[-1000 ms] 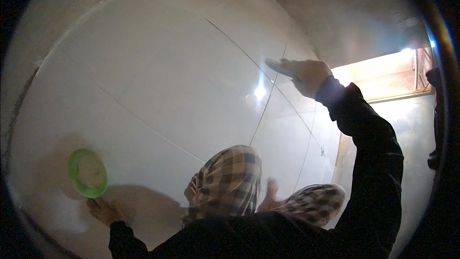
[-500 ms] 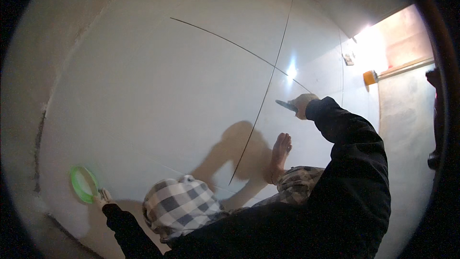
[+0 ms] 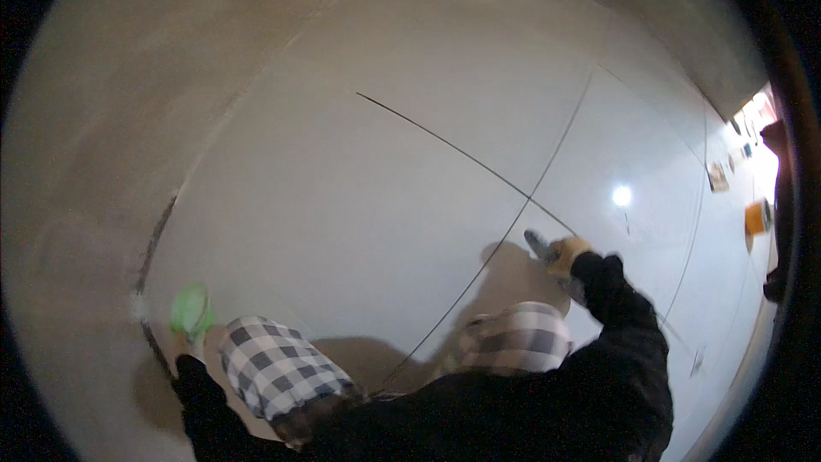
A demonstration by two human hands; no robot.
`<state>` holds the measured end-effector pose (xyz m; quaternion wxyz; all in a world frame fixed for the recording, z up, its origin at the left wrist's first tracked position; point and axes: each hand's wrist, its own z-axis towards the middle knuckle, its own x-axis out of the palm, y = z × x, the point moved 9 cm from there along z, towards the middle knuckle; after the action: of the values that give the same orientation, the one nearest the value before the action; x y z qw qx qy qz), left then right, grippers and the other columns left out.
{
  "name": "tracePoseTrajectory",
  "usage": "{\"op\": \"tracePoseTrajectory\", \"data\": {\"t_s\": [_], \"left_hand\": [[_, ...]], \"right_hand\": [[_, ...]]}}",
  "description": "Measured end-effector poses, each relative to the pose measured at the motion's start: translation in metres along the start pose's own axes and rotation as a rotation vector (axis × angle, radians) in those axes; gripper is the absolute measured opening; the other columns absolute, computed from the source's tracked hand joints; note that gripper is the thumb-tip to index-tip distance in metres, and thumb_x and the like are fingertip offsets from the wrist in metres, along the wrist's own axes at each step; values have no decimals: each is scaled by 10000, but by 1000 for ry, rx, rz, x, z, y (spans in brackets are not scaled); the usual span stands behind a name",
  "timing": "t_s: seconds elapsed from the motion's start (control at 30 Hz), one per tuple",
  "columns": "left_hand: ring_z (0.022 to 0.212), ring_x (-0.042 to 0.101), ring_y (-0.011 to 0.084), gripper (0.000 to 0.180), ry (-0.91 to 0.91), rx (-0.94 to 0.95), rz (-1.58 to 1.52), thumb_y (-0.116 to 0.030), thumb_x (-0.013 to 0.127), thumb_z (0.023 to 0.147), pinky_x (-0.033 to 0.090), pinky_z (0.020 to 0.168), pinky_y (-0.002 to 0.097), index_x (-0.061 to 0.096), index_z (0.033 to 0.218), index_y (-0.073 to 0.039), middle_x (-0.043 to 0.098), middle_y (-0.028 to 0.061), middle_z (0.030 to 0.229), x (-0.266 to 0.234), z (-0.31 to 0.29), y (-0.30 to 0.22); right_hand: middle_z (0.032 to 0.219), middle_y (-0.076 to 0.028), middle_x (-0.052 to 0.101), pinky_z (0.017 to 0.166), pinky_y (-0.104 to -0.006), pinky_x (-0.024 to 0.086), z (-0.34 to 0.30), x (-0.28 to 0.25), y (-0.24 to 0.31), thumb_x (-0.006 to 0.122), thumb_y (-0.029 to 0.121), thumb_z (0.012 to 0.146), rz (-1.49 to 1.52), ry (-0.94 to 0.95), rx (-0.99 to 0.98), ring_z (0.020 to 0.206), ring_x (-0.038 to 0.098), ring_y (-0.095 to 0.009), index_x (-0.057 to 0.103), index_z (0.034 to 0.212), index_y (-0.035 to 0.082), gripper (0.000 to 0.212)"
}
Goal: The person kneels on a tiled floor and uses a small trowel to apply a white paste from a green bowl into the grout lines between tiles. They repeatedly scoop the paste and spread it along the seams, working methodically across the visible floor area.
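At the lower left, my left hand (image 3: 196,346) is closed on the near edge of a light-green bowl (image 3: 191,305), which is tilted and held close to the wall. My right hand (image 3: 566,255) is wrapped round a small grey flat-bladed tool (image 3: 538,244). Its blade points up and left, just below the crossing of two dark tile joints. Large pale tiles make up the floor (image 3: 359,231), with thin dark joint lines (image 3: 462,151) between them. From this view I cannot tell whether the blade touches the floor. What the bowl holds is hard to make out.
A bare plastered wall (image 3: 111,162) runs along the left, with a dark gap at its foot. On the far right stand an orange container (image 3: 758,217) and a small flat piece (image 3: 717,177) on the tiles. My checkered knees (image 3: 282,368) are between my hands.
The view has shifted, bringing more wall in at the left. My right foot no longer shows, and my right knee has come forward. The green bowl is tilted differently; both hands keep their hold.
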<state>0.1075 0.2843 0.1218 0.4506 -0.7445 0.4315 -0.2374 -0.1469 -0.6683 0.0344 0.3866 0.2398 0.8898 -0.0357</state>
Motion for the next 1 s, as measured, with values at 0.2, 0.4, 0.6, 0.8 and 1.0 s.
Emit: {"op": "tracePoseTrajectory", "data": {"t_s": [0.2, 0.4, 0.6, 0.8, 1.0], "left_hand": [[853, 626, 265, 311, 469, 529, 768, -250, 578, 917, 530, 744, 356, 547, 1091, 6, 614, 167, 1001, 184, -100, -87], [1170, 504, 377, 397, 776, 146, 313, -178, 467, 963, 430, 1032, 472, 404, 1294, 31, 465, 223, 1293, 389, -111, -20], [1064, 577, 362, 353, 735, 138, 312, -70, 494, 894, 512, 927, 467, 433, 1207, 82, 498, 223, 1220, 521, -34, 90], [996, 628, 328, 327, 609, -31, 79, -115, 545, 901, 552, 851, 435, 508, 1153, 90, 577, 201, 1100, 555, -7, 158], [729, 674, 239, 340, 659, -254, 73, -283, 552, 942, 569, 704, 333, 599, 1014, 46, 642, 166, 931, 534, -19, 195]], "right_hand": [[974, -71, 680, 731, -437, 538, -5, 22, 28, 597, 310, 841, 26, -286, -2, 871, 661, -286, 535, 1241, 225, 414], [1051, -65, 627, 748, -425, 535, 1, 38, 30, 577, 174, 847, 50, -388, -13, 965, 613, -300, 487, 1243, 214, 409], [1102, -182, 625, 817, -442, 510, -4, 22, 35, 621, 133, 778, 146, -299, -102, 997, 613, -348, 388, 1386, 162, 652], [897, -235, 645, 714, -458, 517, -19, -80, 76, 639, 183, 781, 247, -183, 38, 821, 634, -395, 457, 1356, 108, 608], [1061, -184, 651, 839, -401, 524, 21, -176, 213, 669, 121, 765, 206, -281, -176, 987, 628, -342, 550, 1271, 103, 520]]}}
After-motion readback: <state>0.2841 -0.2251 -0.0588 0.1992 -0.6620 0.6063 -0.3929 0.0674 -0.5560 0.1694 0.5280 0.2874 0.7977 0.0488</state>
